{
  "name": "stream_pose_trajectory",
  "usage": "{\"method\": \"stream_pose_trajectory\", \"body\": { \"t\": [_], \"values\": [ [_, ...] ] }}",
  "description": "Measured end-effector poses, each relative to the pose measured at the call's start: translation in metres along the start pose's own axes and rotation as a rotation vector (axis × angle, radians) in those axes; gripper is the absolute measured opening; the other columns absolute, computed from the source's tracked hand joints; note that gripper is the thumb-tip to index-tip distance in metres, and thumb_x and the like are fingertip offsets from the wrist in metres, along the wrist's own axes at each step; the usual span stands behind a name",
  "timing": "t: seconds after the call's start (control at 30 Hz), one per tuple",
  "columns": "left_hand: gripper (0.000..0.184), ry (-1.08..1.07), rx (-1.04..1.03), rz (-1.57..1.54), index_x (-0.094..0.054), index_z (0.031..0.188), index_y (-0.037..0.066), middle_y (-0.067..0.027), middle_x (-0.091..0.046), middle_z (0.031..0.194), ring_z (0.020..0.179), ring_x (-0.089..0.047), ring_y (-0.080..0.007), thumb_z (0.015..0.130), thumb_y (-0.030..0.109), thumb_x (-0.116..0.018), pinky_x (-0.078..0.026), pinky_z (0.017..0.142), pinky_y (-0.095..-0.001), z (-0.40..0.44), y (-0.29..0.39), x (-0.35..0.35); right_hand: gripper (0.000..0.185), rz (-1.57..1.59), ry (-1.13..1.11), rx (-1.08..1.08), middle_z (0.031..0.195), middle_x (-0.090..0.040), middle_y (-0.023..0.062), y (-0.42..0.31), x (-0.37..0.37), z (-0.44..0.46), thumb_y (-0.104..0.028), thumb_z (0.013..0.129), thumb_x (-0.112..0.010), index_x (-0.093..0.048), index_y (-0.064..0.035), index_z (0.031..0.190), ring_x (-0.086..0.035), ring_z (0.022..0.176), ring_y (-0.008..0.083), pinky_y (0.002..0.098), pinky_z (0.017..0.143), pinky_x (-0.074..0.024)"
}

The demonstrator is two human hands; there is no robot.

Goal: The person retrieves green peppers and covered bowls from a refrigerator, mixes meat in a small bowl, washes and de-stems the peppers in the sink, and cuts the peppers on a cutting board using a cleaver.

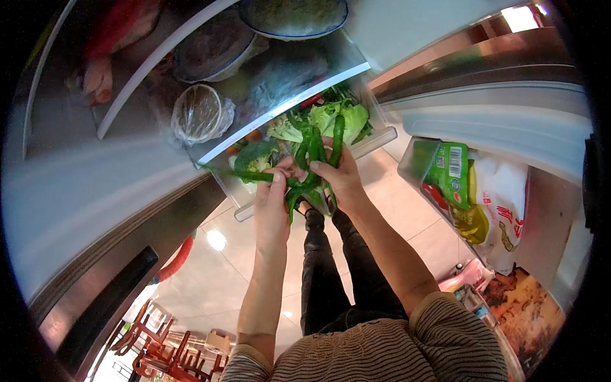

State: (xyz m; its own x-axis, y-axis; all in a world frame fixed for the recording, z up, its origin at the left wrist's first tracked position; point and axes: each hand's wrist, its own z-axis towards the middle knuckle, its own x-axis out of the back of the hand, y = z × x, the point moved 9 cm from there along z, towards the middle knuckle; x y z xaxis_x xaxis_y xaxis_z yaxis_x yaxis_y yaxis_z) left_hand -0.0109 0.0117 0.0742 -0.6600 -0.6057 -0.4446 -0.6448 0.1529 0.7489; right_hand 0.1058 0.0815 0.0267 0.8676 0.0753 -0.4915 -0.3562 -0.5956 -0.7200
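Long, glossy green peppers (312, 149), smooth and slightly curved, bunch between the two hands over the near part of the clear plastic drawer (385, 136). The left hand (272, 194) has its fingers closed around one pepper pointing left; the right hand (344, 181) grips others, its thumb pressed against them. Bumpy, domed broccoli (254, 156) lies to the left, crinkled pale lettuce (326, 117) farther off in the drawer
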Motion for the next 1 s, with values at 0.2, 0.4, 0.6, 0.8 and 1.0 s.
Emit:
{"method": "stream_pose_trajectory", "body": {
  "t": [0.2, 0.4, 0.6, 0.8, 1.0],
  "values": [
    [0.011, 0.157, -0.452, 0.296, -0.047, 0.099, 0.003, -0.0184, -0.054, 0.114, 0.106, -0.054, -0.0235, 0.094, 0.003, -0.038, -0.040, 0.097, -0.0357, -0.029, 0.046, -0.013, 0.046, -0.122, 0.056, 0.103, 0.094, -0.057, 0.0049, -0.011, 0.007, 0.007, 0.001, 0.074, -0.063, -0.044, -0.0018, 0.117, -0.055, 0.084, 0.0129, 0.0273, 0.077, -0.0461],
    [0.013, 0.380, -0.460, 0.467, -0.052, 0.097, -0.001, -0.0090, -0.057, 0.084, 0.071, -0.054, -0.0154, 0.089, 0.005, -0.044, -0.045, 0.070, -0.0265, -0.037, 0.080, 0.004, 0.052, 0.049, 0.032, -0.008, 0.100, -0.058, 0.0068, -0.014, 0.016, 0.006, 0.007, 0.074, -0.062, -0.043, -0.0040, 0.121, -0.057, 0.089, 0.0149, 0.0258, 0.076, -0.0481],
    [0.025, 0.116, 0.009, 0.274, -0.057, 0.111, -0.001, -0.0002, -0.057, 0.089, 0.078, -0.052, -0.0073, 0.087, 0.005, -0.057, -0.042, 0.072, -0.0204, -0.007, -0.012, -0.002, 0.048, 0.085, -0.071, -0.041, 0.103, -0.058, 0.0063, -0.008, -0.007, -0.011, 0.003, 0.077, -0.061, -0.044, 0.0004, 0.122, -0.055, 0.091, 0.0135, 0.0270, 0.081, -0.0449],
    [0.014, 0.077, 0.030, 0.163, -0.060, 0.100, 0.003, 0.0007, -0.061, 0.083, 0.066, -0.050, -0.0031, 0.087, 0.008, -0.058, -0.037, 0.054, -0.0167, 0.003, -0.026, 0.008, 0.046, -0.063, -0.114, -0.001, 0.100, -0.059, 0.0055, -0.010, -0.010, -0.019, 0.000, 0.079, -0.061, -0.045, -0.0007, 0.121, -0.055, 0.090, 0.0115, 0.0254, 0.080, -0.0449],
    [0.017, 0.108, -0.008, -0.053, -0.051, 0.105, 0.003, -0.0061, -0.059, 0.087, 0.080, -0.060, -0.0157, 0.090, 0.010, -0.050, -0.051, 0.071, -0.0321, -0.002, -0.019, 0.006, 0.043, 0.159, -0.078, -0.086, 0.096, -0.061, 0.0106, -0.009, -0.010, -0.023, 0.001, 0.081, -0.057, -0.044, 0.0000, 0.122, -0.060, 0.085, 0.0179, 0.0286, 0.077, -0.0490]
  ]
}}
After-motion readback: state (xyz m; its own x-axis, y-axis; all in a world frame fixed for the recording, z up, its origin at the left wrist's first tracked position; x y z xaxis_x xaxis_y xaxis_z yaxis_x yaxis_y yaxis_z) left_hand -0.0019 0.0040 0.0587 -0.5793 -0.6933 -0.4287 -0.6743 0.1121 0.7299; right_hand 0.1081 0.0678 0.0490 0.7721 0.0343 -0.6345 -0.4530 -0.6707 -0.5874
